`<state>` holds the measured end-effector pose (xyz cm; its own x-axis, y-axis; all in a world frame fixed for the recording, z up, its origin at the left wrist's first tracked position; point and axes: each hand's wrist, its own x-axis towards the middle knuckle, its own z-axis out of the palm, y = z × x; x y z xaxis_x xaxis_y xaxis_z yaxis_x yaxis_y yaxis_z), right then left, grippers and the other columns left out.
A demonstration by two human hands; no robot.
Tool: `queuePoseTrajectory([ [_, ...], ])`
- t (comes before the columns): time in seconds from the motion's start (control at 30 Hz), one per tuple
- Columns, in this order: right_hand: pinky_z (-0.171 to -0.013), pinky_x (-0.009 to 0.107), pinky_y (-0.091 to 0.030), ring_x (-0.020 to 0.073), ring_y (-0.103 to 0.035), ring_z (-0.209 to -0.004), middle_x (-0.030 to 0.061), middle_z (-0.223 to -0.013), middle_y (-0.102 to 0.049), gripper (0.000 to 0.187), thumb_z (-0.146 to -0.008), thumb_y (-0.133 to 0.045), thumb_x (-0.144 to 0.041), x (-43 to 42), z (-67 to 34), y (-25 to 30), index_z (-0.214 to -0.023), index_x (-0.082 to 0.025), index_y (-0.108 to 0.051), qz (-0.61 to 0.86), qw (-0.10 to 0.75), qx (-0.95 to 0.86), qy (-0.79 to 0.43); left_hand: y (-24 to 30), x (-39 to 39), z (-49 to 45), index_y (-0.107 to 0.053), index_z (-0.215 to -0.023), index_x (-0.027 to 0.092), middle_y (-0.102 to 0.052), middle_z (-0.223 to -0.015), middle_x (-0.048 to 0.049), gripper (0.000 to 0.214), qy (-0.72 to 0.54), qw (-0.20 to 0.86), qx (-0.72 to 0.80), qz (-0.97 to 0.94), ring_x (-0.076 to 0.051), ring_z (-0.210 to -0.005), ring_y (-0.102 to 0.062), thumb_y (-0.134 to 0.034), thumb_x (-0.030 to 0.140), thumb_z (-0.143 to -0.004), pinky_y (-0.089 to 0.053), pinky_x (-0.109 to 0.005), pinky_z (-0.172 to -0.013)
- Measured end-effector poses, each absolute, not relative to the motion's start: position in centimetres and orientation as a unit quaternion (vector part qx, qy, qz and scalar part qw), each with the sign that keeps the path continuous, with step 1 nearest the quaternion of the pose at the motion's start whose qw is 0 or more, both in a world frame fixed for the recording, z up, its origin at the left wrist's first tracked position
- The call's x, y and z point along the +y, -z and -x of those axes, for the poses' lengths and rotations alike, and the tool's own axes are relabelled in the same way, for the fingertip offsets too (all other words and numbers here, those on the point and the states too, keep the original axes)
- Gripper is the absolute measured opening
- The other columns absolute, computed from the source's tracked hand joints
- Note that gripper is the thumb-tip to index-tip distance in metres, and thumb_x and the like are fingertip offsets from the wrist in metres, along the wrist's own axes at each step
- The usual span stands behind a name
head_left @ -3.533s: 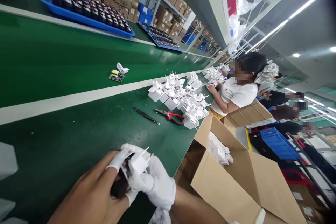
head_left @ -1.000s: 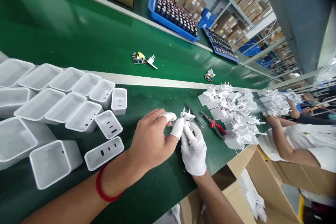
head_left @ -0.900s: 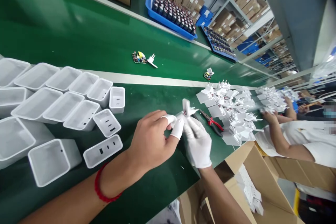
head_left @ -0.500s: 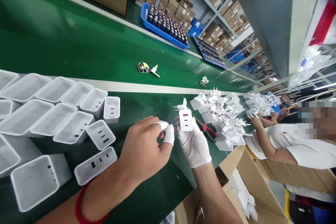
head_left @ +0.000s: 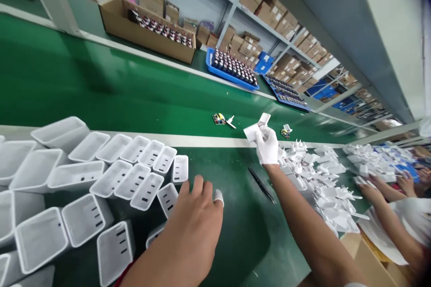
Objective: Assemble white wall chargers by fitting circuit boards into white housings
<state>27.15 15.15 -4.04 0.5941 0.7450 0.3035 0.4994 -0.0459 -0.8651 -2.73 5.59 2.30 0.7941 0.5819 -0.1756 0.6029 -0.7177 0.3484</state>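
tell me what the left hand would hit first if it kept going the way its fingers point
Most likely the open white charger shells just ahead of the left hand; its fingers point up-left toward that cluster. Depth is unclear, so it might pass above them.

A white charger assembly [head_left: 257, 128], with a red-marked port face, is being held aloft at the far middle, tilted. A white open-topped shell [head_left: 167, 198] is lying near, lower left.

Matt white plastic shells [head_left: 111, 175], cloth-gloved right hand [head_left: 267, 145]
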Motion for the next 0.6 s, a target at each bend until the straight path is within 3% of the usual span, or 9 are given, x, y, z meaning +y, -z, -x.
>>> queuePoseTrajectory([
  [0.13, -0.098, 0.048, -0.047, 0.0242, -0.059, -0.111, 0.0102, -0.122, -0.060, 0.030, -0.090, -0.063, -0.033, 20.7, -29.9, 5.1, -0.113, -0.014, -0.061, 0.776, 0.445, -0.448, -0.019, -3.0, 6.1, 2.7, -0.072, -0.095, 0.014, -0.069, -0.099, -0.0177, 0.038, 0.106, 0.221, 0.347, -0.906, -0.035, -0.093, -0.064, -0.065, 0.008, -0.058, -0.053, -0.049, -0.080],
  [0.23, -0.092, 0.045, -0.050, 0.0218, -0.060, -0.104, 0.0074, -0.117, -0.061, 0.030, -0.092, -0.061, -0.037, 21.9, -30.6, 6.0, -0.113, -0.016, -0.060, 0.807, 0.373, -0.458, 0.012, -3.2, 6.4, 2.6, -0.073, -0.096, 0.011, -0.070, -0.102, -0.0199, 0.038, 0.080, 0.223, 0.363, -0.901, -0.036, -0.095, -0.064, -0.058, 0.006, -0.061, -0.052, -0.048, -0.081],
  [0.3, -0.093, 0.047, -0.048, 0.0243, -0.060, -0.106, 0.0109, -0.119, -0.060, 0.035, -0.092, -0.060, -0.038, 21.6, -30.5, 6.2, -0.117, -0.014, -0.059, 0.816, 0.336, -0.469, 0.038, -3.5, 6.6, 2.6, -0.072, -0.097, 0.008, -0.069, -0.103, -0.0211, 0.039, 0.073, 0.235, 0.354, -0.902, -0.036, -0.097, -0.063, -0.058, 0.006, -0.060, -0.052, -0.048, -0.084],
  [0.43, -0.110, 0.055, -0.029, 0.0366, -0.038, -0.134, 0.0274, -0.141, -0.040, 0.053, -0.095, -0.045, -0.038, 20.7, -28.5, 5.6, -0.136, -0.005, -0.045, 0.799, 0.275, -0.524, 0.107, -4.4, 7.4, 2.7, -0.072, -0.097, 0.009, -0.066, -0.112, -0.0219, 0.035, 0.064, 0.262, 0.356, -0.895, -0.040, -0.115, -0.056, -0.059, 0.008, -0.065, -0.047, -0.053, -0.097],
  [0.5, -0.115, 0.052, -0.020, 0.0333, -0.031, -0.140, 0.0225, -0.143, -0.044, 0.052, -0.095, -0.043, -0.038, 21.0, -26.9, 5.3, -0.139, -0.010, -0.046, 0.772, 0.226, -0.585, 0.100, -4.5, 7.7, 2.9, -0.071, -0.103, 0.010, -0.059, -0.127, -0.0241, 0.037, 0.059, 0.247, 0.384, -0.888, -0.045, -0.129, -0.045, -0.058, 0.010, -0.068, -0.037, -0.059, -0.106],
  [0.6, -0.119, 0.052, -0.009, 0.0316, -0.028, -0.143, 0.0167, -0.137, -0.055, 0.056, -0.088, -0.058, -0.038, 22.4, -24.6, 5.2, -0.138, -0.015, -0.048, 0.752, 0.158, -0.636, 0.065, -3.8, 7.9, 3.3, -0.068, -0.117, 0.008, -0.048, -0.142, -0.0266, 0.046, 0.065, 0.215, 0.426, -0.876, -0.049, -0.140, -0.029, -0.059, 0.016, -0.072, -0.023, -0.066, -0.113],
])
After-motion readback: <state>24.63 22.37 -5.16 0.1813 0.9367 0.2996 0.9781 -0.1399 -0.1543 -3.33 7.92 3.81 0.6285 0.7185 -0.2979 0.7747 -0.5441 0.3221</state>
